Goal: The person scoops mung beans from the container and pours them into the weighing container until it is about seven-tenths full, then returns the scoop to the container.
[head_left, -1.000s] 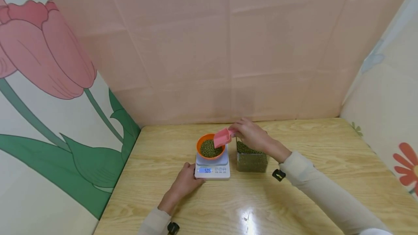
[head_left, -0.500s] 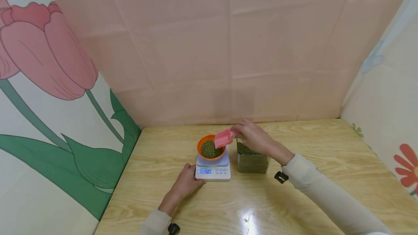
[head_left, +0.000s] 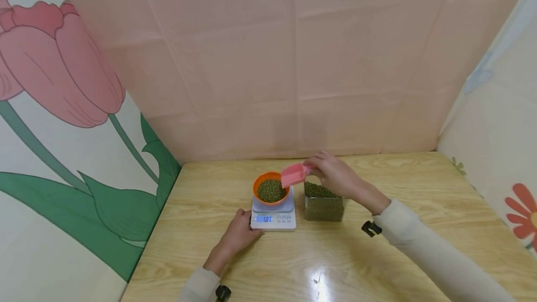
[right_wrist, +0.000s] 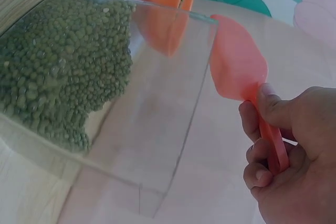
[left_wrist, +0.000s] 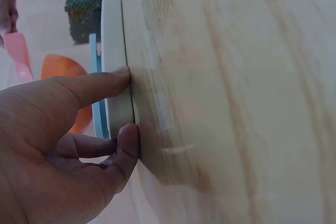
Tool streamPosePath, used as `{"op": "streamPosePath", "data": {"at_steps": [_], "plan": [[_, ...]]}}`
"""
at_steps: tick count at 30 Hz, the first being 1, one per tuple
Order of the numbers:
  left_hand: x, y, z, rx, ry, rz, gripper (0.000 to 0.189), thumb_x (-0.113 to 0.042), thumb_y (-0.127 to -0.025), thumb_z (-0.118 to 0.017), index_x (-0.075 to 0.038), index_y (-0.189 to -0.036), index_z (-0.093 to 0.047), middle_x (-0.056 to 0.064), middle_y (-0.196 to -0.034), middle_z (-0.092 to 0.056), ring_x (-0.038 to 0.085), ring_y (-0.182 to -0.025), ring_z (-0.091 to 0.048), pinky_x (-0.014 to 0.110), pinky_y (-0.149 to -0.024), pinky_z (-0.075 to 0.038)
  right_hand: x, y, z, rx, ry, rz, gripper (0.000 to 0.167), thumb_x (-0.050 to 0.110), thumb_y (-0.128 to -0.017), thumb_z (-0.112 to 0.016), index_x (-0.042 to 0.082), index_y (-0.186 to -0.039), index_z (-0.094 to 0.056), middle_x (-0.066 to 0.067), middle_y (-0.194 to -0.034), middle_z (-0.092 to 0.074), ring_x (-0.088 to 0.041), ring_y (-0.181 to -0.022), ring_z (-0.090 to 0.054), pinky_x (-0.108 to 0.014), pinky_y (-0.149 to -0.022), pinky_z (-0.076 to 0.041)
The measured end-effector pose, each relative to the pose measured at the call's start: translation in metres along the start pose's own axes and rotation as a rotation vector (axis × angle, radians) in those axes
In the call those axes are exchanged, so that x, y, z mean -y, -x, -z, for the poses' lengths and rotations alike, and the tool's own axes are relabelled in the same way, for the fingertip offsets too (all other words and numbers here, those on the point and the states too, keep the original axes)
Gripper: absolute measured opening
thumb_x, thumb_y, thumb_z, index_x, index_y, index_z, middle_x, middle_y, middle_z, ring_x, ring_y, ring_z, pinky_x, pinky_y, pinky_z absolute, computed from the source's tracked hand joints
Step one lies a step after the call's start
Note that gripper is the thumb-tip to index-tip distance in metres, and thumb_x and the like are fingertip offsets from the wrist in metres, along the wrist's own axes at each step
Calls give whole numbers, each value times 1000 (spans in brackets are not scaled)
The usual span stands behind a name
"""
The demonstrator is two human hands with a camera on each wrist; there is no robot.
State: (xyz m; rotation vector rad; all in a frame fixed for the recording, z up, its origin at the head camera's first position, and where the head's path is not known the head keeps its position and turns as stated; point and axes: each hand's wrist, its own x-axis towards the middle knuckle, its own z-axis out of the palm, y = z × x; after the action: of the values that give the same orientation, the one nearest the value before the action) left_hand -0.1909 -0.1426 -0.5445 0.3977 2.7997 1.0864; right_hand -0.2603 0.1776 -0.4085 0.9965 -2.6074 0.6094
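My right hand (head_left: 331, 172) grips the handle of a pink scoop (head_left: 293, 175), whose blade is tilted at the right rim of an orange bowl (head_left: 255, 185). Green mung beans (head_left: 270, 192) lie in this bowl, which stands on a white digital kitchen scale (head_left: 289, 225) with lit digits. At the scale's front left corner, my left hand (head_left: 238, 234) holds the edge between thumb and curled fingers. The left wrist view shows thumb and fingertips on the side of the scale (left_wrist: 113, 51). Right of the scale stands a clear box (right_wrist: 173, 145) with more mung beans (right_wrist: 68, 61).
The wooden table (head_left: 402, 190) ends at a pinkish back cloth (head_left: 251, 83). A wall panel with a painted tulip (head_left: 63, 64) rises on the left, one with a red flower (head_left: 522, 211) on the right. The box's wall stands close below my right hand.
My right hand and the scoop have shifted right, away from the middle of the bowl. The digits on the scale's display have changed slightly. My left hand stays on the scale.
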Motion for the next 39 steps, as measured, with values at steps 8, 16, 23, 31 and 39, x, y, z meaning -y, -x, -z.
{"op": "streamPosePath", "data": {"at_steps": [8, 16, 23, 31, 39], "plan": [[-1, 1, 1, 4, 6, 13, 51, -19, -89, -86, 1, -134, -69, 8, -107, -61, 17, -94, -47, 30, -79, -48, -6, 8, 12, -24, 11, -22, 25, 8, -98, -75, -2, -120, -74, -17, -116, -75, -33, -109, -69, -51, -95, -59], [0, 0, 0, 9, 12, 18, 50, -18, -90, -85, 1, -134, -69, 8, -107, -59, 17, -93, -47, 29, -79, -48, -10, 15, 21, -29, 26, -44, 26, 10, -98, -75, -2, -121, -73, -16, -116, -75, -32, -108, -67, -50, -93, -59], [0, 0, 1, 17, 13, 29, 49, -19, -92, -84, -1, -134, -69, 6, -107, -60, 17, -94, -46, 29, -80, -48, -14, 23, 28, -40, 25, -57, 25, 7, -98, -74, -3, -121, -74, -17, -116, -75, -33, -108, -67, -52, -93, -58], [0, -1, 1, 11, -5, 21, 49, -19, -91, -86, 0, -133, -70, 7, -108, -63, 17, -95, -47, 31, -81, -49, -21, 32, 33, -58, 50, -47, 22, 5, -97, -75, -3, -117, -74, -17, -114, -75, -35, -107, -69, -53, -93, -58], [3, 0, 0, 15, -14, 28, 51, -20, -90, -86, 0, -134, -69, 6, -109, -64, 18, -96, -47, 32, -82, -48, -28, 40, 37, -65, 72, -51, 21, 2, -97, -74, -3, -117, -74, -18, -115, -75, -35, -106, -68, -54, -91, -58]]}}
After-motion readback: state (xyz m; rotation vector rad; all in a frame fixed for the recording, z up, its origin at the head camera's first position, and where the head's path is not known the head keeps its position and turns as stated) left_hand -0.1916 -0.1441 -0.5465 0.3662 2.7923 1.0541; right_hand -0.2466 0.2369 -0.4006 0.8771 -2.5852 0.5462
